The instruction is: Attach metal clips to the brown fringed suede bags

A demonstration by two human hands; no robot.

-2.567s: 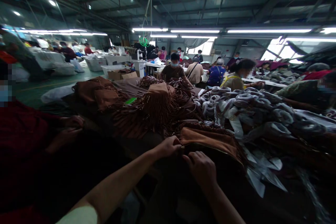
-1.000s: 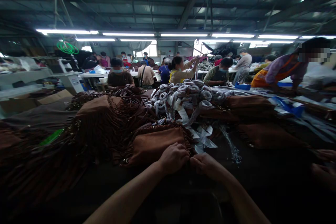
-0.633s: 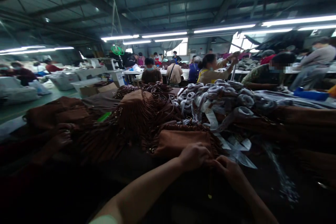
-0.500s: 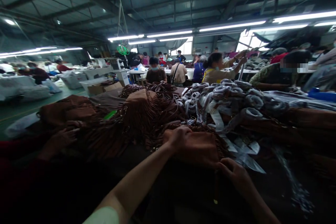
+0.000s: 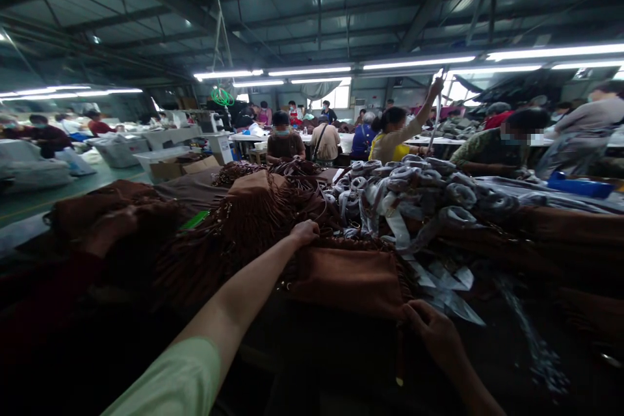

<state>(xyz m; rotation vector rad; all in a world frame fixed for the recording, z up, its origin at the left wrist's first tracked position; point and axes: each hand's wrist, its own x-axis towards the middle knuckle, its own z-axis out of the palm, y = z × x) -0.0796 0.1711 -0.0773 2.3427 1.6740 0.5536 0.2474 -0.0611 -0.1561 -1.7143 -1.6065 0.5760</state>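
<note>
A brown suede-like fringed bag [image 5: 348,279] lies on the dark worktable in front of me, with fringe along its right side. My right hand [image 5: 433,331] is closed in a pinch on its lower right corner. Below that corner hangs a thin brown strap [image 5: 400,357] with a gold-coloured tip. My left hand [image 5: 306,232] is closed at the bag's upper left corner, fingers curled under; what they hold is hidden. Just beyond it lies a pile of brown fringed bags [image 5: 256,205].
Plastic-wrapped rolled straps [image 5: 414,185] are heaped at the right. Clear plastic strips [image 5: 451,292] lie beside the bag. At left, a co-worker's blurred hand [image 5: 112,227] is at another brown bag [image 5: 97,205]. A blue object [image 5: 580,185] sits far right; several people work behind.
My left hand has moved left from over the bag's top to its upper left corner. My right hand stays at the lower right corner. The co-worker's hand has moved up onto the left bag.
</note>
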